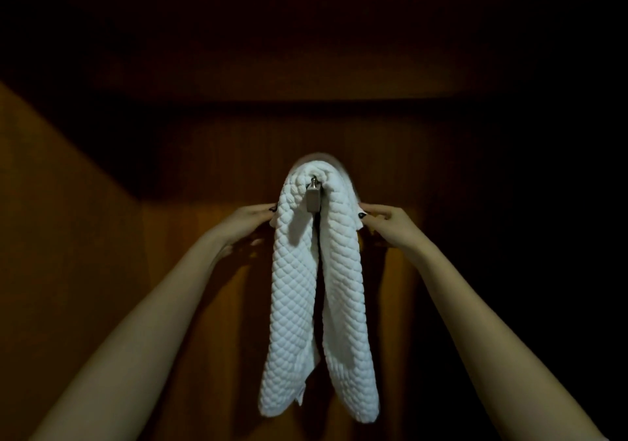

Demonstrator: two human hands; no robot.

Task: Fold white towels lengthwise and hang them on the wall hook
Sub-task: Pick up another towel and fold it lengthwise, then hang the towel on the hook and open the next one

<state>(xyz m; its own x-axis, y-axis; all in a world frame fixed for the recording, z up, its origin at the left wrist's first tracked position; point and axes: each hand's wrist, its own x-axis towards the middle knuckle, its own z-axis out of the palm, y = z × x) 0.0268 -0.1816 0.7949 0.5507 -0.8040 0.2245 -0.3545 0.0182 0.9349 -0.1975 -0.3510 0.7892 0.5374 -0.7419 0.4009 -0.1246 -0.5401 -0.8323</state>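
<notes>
A white quilted towel (pixel 292 291) is draped over a small metal wall hook (pixel 313 196), its two halves hanging down side by side. My left hand (pixel 249 219) pinches the towel's left edge just below the hook's height. My right hand (pixel 385 221) pinches the right edge at about the same height. Both arms reach up from the lower corners. The hook's tip and flat front plate poke out between the two towel halves; its mount is hidden behind the fabric.
The hook is fixed to a brown wooden wall panel (pixel 390 298). A second wooden surface (pixel 68 209) angles in on the left. Everything above and to the right lies in deep shadow.
</notes>
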